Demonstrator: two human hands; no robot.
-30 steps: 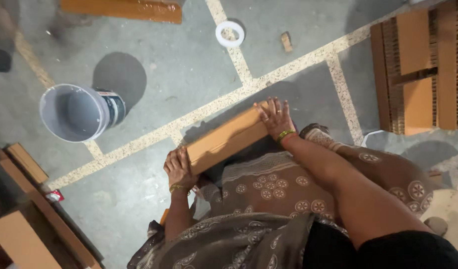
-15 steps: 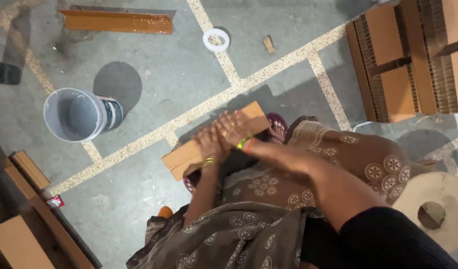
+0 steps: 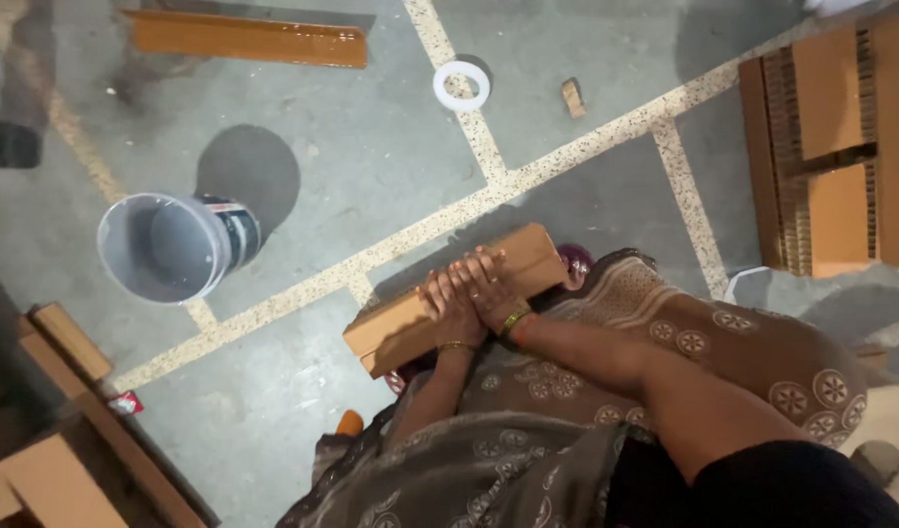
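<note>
A long brown cardboard block [image 3: 391,332] lies across my lap, running from lower left to upper right. Both my hands sit side by side on its middle. My left hand [image 3: 443,305] is laid over the top with its fingers reaching the far edge. My right hand [image 3: 485,277] presses right beside it, touching it, with the fingers curled over the same edge. A gold bangle shows on each wrist. My patterned brown clothing [image 3: 723,342] hides the block's near edge.
A grey bucket [image 3: 161,246] stands on the concrete floor to the left. Farther off lie a white tape ring [image 3: 461,85], a small brown scrap [image 3: 571,96] and a long brown strip [image 3: 244,37]. Stacked corrugated board [image 3: 831,147] fills the right side. Brown boards [image 3: 68,430] lie at lower left.
My hands slid from the two ends of the block to its middle and now rest together. The view shifted slightly toward the floor ahead.
</note>
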